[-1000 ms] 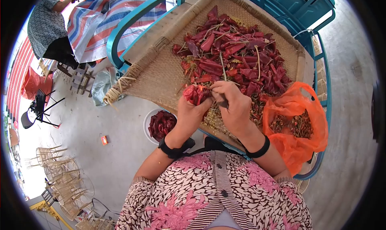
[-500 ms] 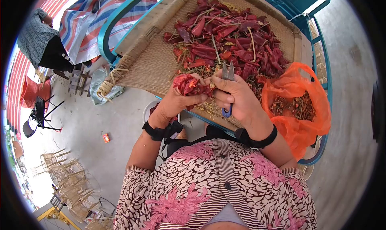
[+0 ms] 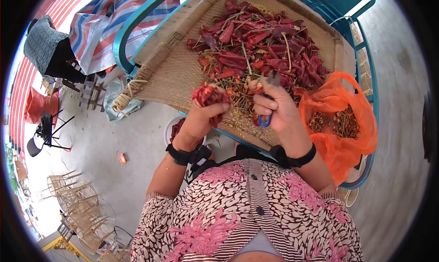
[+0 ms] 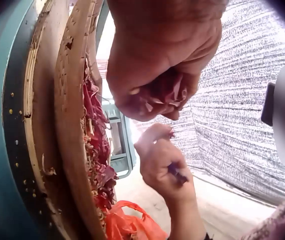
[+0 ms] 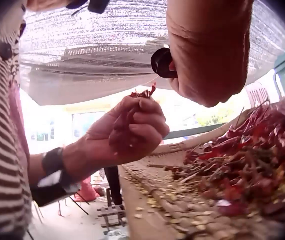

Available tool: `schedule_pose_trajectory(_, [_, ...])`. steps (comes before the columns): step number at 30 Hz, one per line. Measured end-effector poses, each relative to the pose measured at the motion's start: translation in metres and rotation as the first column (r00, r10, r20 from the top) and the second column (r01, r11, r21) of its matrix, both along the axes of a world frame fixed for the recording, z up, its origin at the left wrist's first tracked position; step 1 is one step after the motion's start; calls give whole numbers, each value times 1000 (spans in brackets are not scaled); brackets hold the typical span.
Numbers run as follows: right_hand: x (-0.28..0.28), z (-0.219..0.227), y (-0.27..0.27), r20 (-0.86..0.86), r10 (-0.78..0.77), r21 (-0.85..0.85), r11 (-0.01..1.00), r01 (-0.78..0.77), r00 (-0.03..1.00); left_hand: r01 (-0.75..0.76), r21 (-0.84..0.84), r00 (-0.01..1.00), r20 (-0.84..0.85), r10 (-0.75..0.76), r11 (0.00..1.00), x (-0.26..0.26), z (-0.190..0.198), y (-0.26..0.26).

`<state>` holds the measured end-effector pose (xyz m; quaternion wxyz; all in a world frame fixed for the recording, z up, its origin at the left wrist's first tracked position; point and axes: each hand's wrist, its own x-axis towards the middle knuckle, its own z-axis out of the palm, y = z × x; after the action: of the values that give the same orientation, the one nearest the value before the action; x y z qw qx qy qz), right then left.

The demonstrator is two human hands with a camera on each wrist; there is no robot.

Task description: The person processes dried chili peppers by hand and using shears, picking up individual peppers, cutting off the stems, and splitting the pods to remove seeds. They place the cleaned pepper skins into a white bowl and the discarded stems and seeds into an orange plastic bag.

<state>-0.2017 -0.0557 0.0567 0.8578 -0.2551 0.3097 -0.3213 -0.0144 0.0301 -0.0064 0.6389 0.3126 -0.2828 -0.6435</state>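
Observation:
In the head view my left hand (image 3: 195, 120) grips a crumpled bunch of dried red chili peppers (image 3: 208, 96) above the near edge of a woven tray (image 3: 167, 76). To its right, apart from it, my right hand (image 3: 284, 112) holds scissors (image 3: 273, 78), dark blades pointing up and away, a blue handle loop under the curled fingers. A small pale reddish bit shows at the right thumb and forefinger. Red chilies (image 3: 265, 47) with long stems are heaped on the tray beyond both hands. The left wrist view shows chilies (image 4: 170, 90) inside the curled left fingers.
An orange plastic bag (image 3: 338, 156) of stem scraps sits at the tray's right. Below the left forearm is a white bowl (image 3: 166, 133) of red chilies. A teal metal frame (image 3: 121, 42) borders the tray. Wicker stools (image 3: 75, 198) and another person (image 3: 45, 47) are at left.
The hands were together at the chili bunch; now they are apart, the right one further right. The scissors, hidden at first, have come into sight. The head view has shifted slightly.

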Motion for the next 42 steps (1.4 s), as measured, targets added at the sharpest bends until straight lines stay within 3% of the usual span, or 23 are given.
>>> schedule_pose_trajectory(2, [-8,6,-3,-342,-152,-431,902,-11,927,-81,28,996,-40,82,996,1,5,0])
schedule_pose_trajectory(3, [-8,4,-10,-566,-232,-595,779,-197,791,-95,109,994,57,89,989,3,7,3])
schedule_pose_trajectory(4, [-10,0,-15,-624,-265,-633,723,-278,735,-149,121,988,66,142,981,1,10,4])
schedule_pose_trajectory(7, [-10,-2,-26,-749,-413,-655,580,-484,518,-255,154,967,12,256,955,-4,15,0])
schedule_pose_trajectory(10, [16,-8,-45,-578,-697,-763,277,-584,424,-266,179,940,-168,296,947,-1,1,-6])
schedule_pose_trajectory(12, [38,-17,-57,-624,-719,-646,255,-720,306,-273,184,919,-242,312,944,-1,2,-5])
schedule_pose_trajectory(15, [62,-34,-76,-678,-723,-432,240,-869,137,-400,136,910,-59,411,906,-7,14,-3])
schedule_pose_trajectory(18, [63,-33,-77,-656,-716,-498,174,-849,238,-477,37,879,43,475,878,-3,23,4])
schedule_pose_trajectory(19, [60,-30,-75,-606,-735,-591,160,-790,304,-494,29,868,80,490,869,-2,27,6])
schedule_pose_trajectory(22, [55,-15,-75,-622,-666,-700,236,-674,412,-488,50,866,159,475,872,3,31,10])
schedule_pose_trajectory(23, [52,-10,-74,-700,-515,-709,418,-569,494,-484,44,866,171,471,874,2,33,8])
schedule_pose_trajectory(24, [51,-4,-71,-716,-419,-698,468,-543,559,-479,40,866,183,465,877,1,34,6])
schedule_pose_trajectory(26, [46,8,-62,-706,-219,-653,569,-499,674,-509,-291,720,372,586,810,-1,22,-6])
schedule_pose_trajectory(27, [45,14,-57,-699,-190,-637,604,-479,690,-477,-451,621,435,653,754,-2,18,-11])
schedule_pose_trajectory(30, [44,23,-35,-615,-105,-583,727,-361,782,-484,-473,557,483,676,737,-5,22,-16])
schedule_pose_trajectory(31, [43,22,-28,-541,-85,-560,779,-283,837,-571,-355,607,424,672,740,-10,22,-15])
schedule_pose_trajectory(33, [44,18,-15,-416,-92,-488,862,-137,905,-584,-50,787,209,580,810,-13,29,-11])
schedule_pose_trajectory(35, [46,10,-7,-322,-143,-406,914,0,936,-518,7,854,-46,518,855,-15,35,-15])
schedule_pose_trajectory(38, [42,-2,2,-241,31,-292,951,-103,970,-299,8,945,-139,297,954,-7,35,-16])
schedule_pose_trajectory(39, [44,3,8,-204,46,-259,961,-99,978,-323,17,937,-134,323,946,-7,35,-18])
schedule_pose_trajectory(42, [42,3,4,-444,-73,-481,860,-169,893,-374,27,926,-44,375,927,-6,29,-19])
